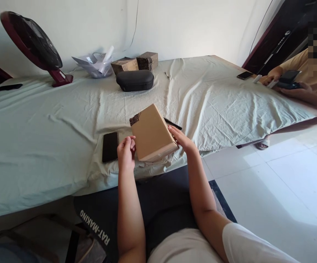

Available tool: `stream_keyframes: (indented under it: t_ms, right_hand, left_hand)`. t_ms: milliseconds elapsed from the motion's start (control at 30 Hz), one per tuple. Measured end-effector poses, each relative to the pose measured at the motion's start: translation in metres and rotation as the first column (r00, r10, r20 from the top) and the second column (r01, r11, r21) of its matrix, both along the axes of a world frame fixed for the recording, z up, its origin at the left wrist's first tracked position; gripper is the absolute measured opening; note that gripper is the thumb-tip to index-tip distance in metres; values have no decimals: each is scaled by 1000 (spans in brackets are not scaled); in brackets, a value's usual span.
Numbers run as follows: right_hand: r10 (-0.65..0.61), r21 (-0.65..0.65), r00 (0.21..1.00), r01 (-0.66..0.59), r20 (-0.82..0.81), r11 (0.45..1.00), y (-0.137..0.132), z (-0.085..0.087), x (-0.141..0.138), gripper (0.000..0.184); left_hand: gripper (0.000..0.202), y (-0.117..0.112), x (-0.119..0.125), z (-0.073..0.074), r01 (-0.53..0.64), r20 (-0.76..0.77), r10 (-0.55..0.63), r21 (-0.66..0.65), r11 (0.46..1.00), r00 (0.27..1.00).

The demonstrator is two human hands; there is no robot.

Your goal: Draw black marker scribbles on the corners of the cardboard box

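A tan cardboard box (151, 132) with a dark patterned corner is held tilted just above the cloth-covered table's (51, 124) near edge. My left hand (126, 151) grips its near left corner with fingers curled. Along the box's right side lies my right hand (182, 140), fingers pressed against it. A black phone (110, 146) lies flat on the cloth just left of my left hand. A black pen (172, 124) pokes out behind the box on the right.
A black zip case (135, 80), two wrapped boxes (135, 63) and crumpled paper (96, 64) lie at the back. A red fan (33, 44) stands back left. Another person's hands (284, 82) hold a dark device at the right, by a phone (244, 75). White tiled floor (270, 182) lies to the right.
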State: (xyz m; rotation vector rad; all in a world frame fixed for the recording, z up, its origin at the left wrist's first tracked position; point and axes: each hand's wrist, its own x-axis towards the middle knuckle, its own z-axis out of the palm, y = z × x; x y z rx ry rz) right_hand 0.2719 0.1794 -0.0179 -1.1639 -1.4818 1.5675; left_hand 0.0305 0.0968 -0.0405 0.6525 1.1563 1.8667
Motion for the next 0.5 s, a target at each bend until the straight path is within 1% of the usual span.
stream_keyframes:
  t_ms: [100, 200, 267, 333, 400, 500]
  right_hand:
    - [-3, -24, 1000, 3, 2, 1000, 1, -2, 0, 69]
    - [-18, -61, 999, 20, 33, 998, 4, -3, 1, 71]
    - [-20, -82, 998, 25, 60, 996, 6, -3, 1, 73]
    - [-17, -84, 997, 24, 80, 996, 7, -2, 0, 73]
    - [-28, -75, 996, 34, 82, 997, 6, -1, -1, 74]
    - [-16, -3, 1000, 16, 10, 1000, 5, 2, -5, 66]
  left_hand:
    - [54, 4, -2, -5, -1, 34, 0, 14, 1000, 999]
    - [48, 8, -2, -9, -65, 65, 64, 23, 998, 996]
    - [58, 8, 0, -9, -93, 118, 90, 21, 995, 989]
    - [62, 7, 3, -8, -32, 175, 30, 10, 999, 984]
    - [56, 4, 6, -9, 49, 214, -46, -11, 999, 976]
    - [51, 0, 5, -12, 92, 206, -87, -14, 996, 975]
